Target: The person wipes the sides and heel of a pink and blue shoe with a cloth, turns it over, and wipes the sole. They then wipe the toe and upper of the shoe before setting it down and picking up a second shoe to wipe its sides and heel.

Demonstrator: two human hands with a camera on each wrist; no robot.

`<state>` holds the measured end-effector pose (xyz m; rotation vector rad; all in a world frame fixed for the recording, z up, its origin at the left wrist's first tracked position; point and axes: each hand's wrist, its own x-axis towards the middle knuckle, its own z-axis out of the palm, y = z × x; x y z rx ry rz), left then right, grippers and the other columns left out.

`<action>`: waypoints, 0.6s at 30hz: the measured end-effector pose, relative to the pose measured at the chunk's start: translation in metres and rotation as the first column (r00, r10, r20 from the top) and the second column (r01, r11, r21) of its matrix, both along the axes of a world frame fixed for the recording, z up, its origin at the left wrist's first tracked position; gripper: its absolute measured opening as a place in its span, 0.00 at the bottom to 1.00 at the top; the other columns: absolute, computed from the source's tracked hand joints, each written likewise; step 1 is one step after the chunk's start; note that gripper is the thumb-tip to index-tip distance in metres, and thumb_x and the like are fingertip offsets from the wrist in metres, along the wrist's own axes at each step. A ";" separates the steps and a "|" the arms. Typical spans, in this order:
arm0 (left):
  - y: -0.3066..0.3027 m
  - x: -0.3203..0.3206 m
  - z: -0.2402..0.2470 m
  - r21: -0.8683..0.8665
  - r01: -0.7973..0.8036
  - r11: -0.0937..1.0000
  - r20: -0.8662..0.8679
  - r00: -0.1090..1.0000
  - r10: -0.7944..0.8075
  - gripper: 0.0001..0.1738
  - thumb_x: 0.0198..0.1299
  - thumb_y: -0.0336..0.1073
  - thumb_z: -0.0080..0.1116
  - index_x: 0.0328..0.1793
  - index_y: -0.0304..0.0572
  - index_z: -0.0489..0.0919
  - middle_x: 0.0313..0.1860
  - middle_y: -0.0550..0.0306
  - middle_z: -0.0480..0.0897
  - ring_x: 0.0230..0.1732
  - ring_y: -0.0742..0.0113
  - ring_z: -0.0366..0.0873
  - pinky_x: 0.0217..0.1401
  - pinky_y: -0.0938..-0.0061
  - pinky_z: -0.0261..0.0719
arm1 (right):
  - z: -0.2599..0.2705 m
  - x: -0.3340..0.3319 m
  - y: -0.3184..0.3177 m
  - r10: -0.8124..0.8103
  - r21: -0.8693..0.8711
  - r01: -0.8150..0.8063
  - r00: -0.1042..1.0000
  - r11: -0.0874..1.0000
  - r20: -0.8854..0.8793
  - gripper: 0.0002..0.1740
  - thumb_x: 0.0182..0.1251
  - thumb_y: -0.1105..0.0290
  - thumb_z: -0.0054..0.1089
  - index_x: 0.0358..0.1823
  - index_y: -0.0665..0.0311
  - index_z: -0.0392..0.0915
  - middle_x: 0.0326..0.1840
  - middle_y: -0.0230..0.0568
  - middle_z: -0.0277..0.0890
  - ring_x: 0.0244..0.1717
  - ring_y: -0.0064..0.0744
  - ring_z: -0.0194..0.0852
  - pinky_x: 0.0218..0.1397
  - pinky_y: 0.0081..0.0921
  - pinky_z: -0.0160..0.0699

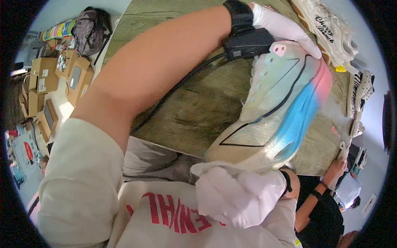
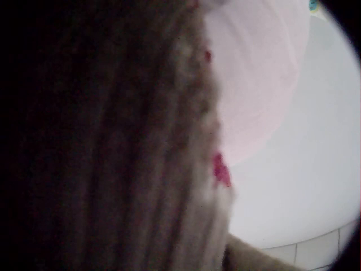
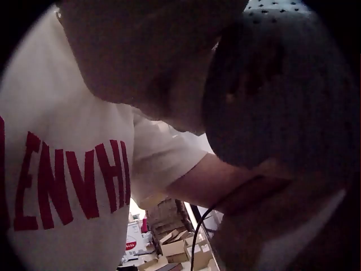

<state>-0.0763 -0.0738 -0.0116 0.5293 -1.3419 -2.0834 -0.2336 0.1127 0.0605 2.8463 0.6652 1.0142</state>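
A pale knit sneaker with blue and pink along its sole side and a thin black line stands tilted over the table's front edge in the head view. My white-gloved left hand holds its heel end at the top, one finger lying along the edge. At the toe end, close to my shirt, my white-gloved right hand grips with curled fingers. The sneaker's body hides the fingertips. Close-up ribbed fabric fills much of the left wrist view, blurred. A dark, perforated part of the sneaker shows in the right wrist view.
A greenish wooden table lies underneath. A cream shoe with black lettering and striped shoes line its far right side. Another person's hand is at the right edge. A black cable runs along my left arm. Cardboard boxes stand left.
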 end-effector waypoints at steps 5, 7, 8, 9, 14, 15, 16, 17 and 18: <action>0.031 0.006 0.024 0.013 -0.204 0.979 0.197 0.960 0.197 0.21 0.71 0.51 0.62 0.53 0.39 0.86 0.45 0.62 0.89 0.39 0.79 0.83 0.47 0.79 0.83 | 0.028 -0.004 -0.005 0.125 0.024 -0.123 0.953 0.992 -0.275 0.05 0.62 0.74 0.67 0.27 0.64 0.83 0.26 0.35 0.78 0.28 0.31 0.77 0.30 0.26 0.63; 0.030 0.007 0.026 0.037 -0.147 0.988 0.202 0.970 0.136 0.23 0.71 0.52 0.62 0.55 0.39 0.85 0.48 0.63 0.88 0.43 0.79 0.83 0.48 0.81 0.81 | 0.034 -0.017 -0.019 -0.036 0.132 0.061 0.982 0.989 -0.184 0.05 0.64 0.72 0.65 0.30 0.65 0.84 0.30 0.37 0.80 0.34 0.33 0.77 0.37 0.29 0.65; 0.029 0.005 0.022 0.065 -0.149 0.987 0.158 0.978 0.138 0.23 0.71 0.52 0.62 0.55 0.39 0.85 0.47 0.63 0.88 0.42 0.79 0.83 0.48 0.81 0.81 | 0.033 -0.025 -0.025 -0.166 0.208 0.186 0.980 0.960 -0.109 0.06 0.65 0.72 0.64 0.32 0.65 0.84 0.32 0.38 0.80 0.36 0.34 0.77 0.40 0.30 0.67; 0.027 0.002 0.018 0.099 -0.147 0.984 0.113 0.984 0.136 0.23 0.72 0.53 0.62 0.55 0.38 0.85 0.46 0.63 0.88 0.42 0.79 0.83 0.47 0.81 0.81 | 0.029 -0.034 -0.033 -0.338 0.264 0.328 0.941 0.907 -0.006 0.06 0.66 0.71 0.63 0.33 0.66 0.84 0.34 0.39 0.81 0.39 0.35 0.78 0.43 0.32 0.68; 0.017 0.006 0.007 0.087 -0.169 0.982 0.257 0.956 0.142 0.22 0.70 0.54 0.62 0.54 0.42 0.86 0.38 0.66 0.87 0.30 0.89 0.79 0.26 0.87 0.76 | 0.002 -0.058 -0.101 -0.827 0.610 0.558 0.361 0.562 0.431 0.11 0.72 0.68 0.59 0.41 0.68 0.86 0.44 0.45 0.85 0.52 0.40 0.79 0.61 0.39 0.73; 0.019 0.006 0.007 0.080 -0.161 0.984 0.249 0.959 0.137 0.22 0.70 0.54 0.62 0.54 0.42 0.86 0.38 0.66 0.87 0.30 0.89 0.79 0.26 0.87 0.76 | -0.001 -0.059 -0.110 -0.826 0.601 0.567 0.358 0.563 0.435 0.11 0.72 0.68 0.59 0.41 0.68 0.86 0.44 0.45 0.85 0.52 0.40 0.79 0.61 0.39 0.73; 0.020 0.007 0.010 0.085 -0.166 0.982 0.258 0.956 0.139 0.22 0.70 0.55 0.62 0.54 0.43 0.86 0.37 0.67 0.87 0.27 0.89 0.77 0.23 0.87 0.74 | -0.005 -0.057 -0.121 -0.834 0.662 0.512 0.395 0.548 0.385 0.09 0.71 0.70 0.60 0.41 0.67 0.86 0.44 0.45 0.85 0.52 0.40 0.79 0.63 0.38 0.73; 0.021 0.006 0.013 0.088 -0.171 0.981 0.270 0.952 0.142 0.22 0.70 0.55 0.63 0.53 0.44 0.86 0.36 0.68 0.86 0.24 0.89 0.76 0.19 0.87 0.72 | -0.011 -0.057 -0.129 -0.835 0.719 0.453 0.433 0.527 0.339 0.07 0.70 0.71 0.61 0.41 0.66 0.86 0.44 0.45 0.85 0.53 0.40 0.79 0.65 0.37 0.73; 0.027 0.001 0.017 0.075 -0.223 0.972 0.256 0.946 0.197 0.24 0.70 0.56 0.61 0.56 0.44 0.85 0.35 0.70 0.85 0.21 0.89 0.74 0.16 0.88 0.67 | -0.020 -0.057 -0.132 -0.847 0.710 0.519 0.486 0.476 0.213 0.07 0.69 0.72 0.62 0.41 0.64 0.87 0.44 0.44 0.85 0.52 0.40 0.80 0.64 0.37 0.73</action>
